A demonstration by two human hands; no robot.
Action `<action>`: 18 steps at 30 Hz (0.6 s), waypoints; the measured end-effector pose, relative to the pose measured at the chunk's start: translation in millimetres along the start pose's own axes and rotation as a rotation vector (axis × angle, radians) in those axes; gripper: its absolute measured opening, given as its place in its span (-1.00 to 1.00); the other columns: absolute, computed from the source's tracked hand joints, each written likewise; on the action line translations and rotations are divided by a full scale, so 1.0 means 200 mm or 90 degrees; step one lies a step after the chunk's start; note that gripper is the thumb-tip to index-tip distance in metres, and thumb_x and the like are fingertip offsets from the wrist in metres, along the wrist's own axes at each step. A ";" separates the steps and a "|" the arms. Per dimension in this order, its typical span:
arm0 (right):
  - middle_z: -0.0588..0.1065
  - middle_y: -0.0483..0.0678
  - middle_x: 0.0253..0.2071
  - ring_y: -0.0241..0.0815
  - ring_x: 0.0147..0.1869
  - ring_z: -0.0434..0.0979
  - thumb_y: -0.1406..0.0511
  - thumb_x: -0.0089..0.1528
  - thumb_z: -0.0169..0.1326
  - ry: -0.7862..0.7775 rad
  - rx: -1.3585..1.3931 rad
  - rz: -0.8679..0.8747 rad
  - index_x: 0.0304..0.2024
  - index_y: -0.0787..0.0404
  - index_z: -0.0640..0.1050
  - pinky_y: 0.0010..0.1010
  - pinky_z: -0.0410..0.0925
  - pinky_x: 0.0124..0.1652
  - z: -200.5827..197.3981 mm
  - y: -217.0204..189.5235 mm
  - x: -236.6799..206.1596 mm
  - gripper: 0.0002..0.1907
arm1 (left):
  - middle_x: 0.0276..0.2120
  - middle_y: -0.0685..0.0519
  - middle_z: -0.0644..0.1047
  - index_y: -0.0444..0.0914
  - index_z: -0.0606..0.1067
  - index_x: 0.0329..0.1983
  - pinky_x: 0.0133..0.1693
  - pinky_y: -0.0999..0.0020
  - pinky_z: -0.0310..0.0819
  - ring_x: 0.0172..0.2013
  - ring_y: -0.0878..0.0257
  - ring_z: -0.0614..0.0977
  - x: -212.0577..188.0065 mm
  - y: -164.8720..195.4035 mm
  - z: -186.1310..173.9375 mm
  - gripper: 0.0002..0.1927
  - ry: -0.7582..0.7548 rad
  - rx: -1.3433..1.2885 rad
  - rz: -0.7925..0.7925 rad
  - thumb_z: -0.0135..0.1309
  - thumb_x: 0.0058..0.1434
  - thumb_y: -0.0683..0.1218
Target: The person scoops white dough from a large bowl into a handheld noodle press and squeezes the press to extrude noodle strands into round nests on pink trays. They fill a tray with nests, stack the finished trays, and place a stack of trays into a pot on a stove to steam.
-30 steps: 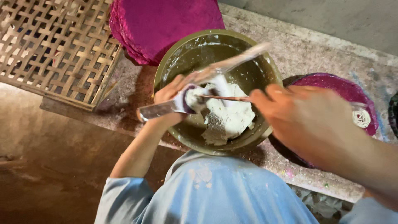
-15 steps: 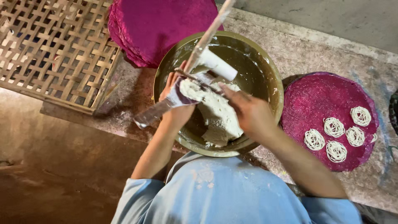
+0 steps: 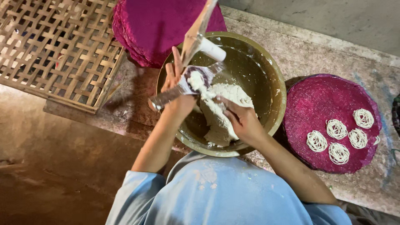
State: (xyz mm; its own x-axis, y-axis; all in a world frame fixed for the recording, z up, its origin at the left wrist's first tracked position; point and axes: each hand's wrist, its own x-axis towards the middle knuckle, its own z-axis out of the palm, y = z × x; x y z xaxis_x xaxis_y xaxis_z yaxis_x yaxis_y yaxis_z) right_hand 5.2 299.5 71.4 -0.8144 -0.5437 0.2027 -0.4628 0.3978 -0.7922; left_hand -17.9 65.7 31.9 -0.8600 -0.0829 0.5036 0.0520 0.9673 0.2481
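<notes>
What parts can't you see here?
- Right hand fingertips, head view: buried in the dough.
- Press handle top: cut off by the upper edge.
- Bowl near rim: covered by the arms.
- Dark thing at right edge: cut off.

Bowl (image 3: 273, 89): metal, dull brass-tone, smeared. Dough (image 3: 225, 108): white, soft, matt, sticky-looking. Press (image 3: 183, 85): shiny metal w/ wooden handle. Mat (image 3: 321, 104), right of frame: magenta woven, rough. Tray (image 3: 54, 46), upper left: split bamboo lattice (dry, matt). Slab (image 3: 308, 46): rough stone.
</notes>
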 end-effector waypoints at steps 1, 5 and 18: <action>0.60 0.25 -0.09 -0.15 -0.13 0.68 0.35 0.43 0.02 0.017 0.024 -0.114 0.35 0.17 0.45 -0.31 0.47 -0.16 0.01 0.00 -0.03 -0.58 | 0.50 -0.37 0.16 -0.11 0.45 0.36 -0.32 0.38 0.54 -0.01 -0.08 0.50 0.01 -0.05 0.03 -0.39 -0.020 0.018 0.004 0.26 0.21 -0.20; 0.61 0.19 -0.15 0.06 -0.29 0.64 0.28 0.32 0.06 -0.217 -0.184 0.212 0.26 -0.08 0.53 -0.25 0.43 -0.18 -0.09 0.03 -0.13 -0.56 | -0.03 -0.10 0.54 -0.44 0.29 0.30 -0.24 0.32 0.50 -0.17 0.14 0.56 0.03 -0.25 0.07 -0.32 0.042 -0.481 -0.215 0.25 0.13 -0.18; 0.19 0.28 0.49 0.22 0.21 0.56 0.11 0.48 -0.01 0.020 0.860 -0.171 0.62 -0.05 -0.20 0.00 0.56 0.02 -0.16 0.01 0.15 -0.16 | 0.05 -0.02 0.58 -0.41 0.42 0.19 0.11 0.31 0.51 0.07 0.20 0.58 -0.31 0.21 0.01 -0.43 -0.560 -1.227 -0.257 0.17 0.04 -0.33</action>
State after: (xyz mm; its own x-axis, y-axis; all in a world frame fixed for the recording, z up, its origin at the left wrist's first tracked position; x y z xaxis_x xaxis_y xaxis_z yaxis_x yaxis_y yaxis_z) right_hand -31.4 307.1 94.4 -0.7709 -0.4644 0.4360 0.0756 -0.7463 -0.6613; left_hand 36.3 111.1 10.4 -0.8743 0.4831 -0.0483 -0.3182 -0.4952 0.8084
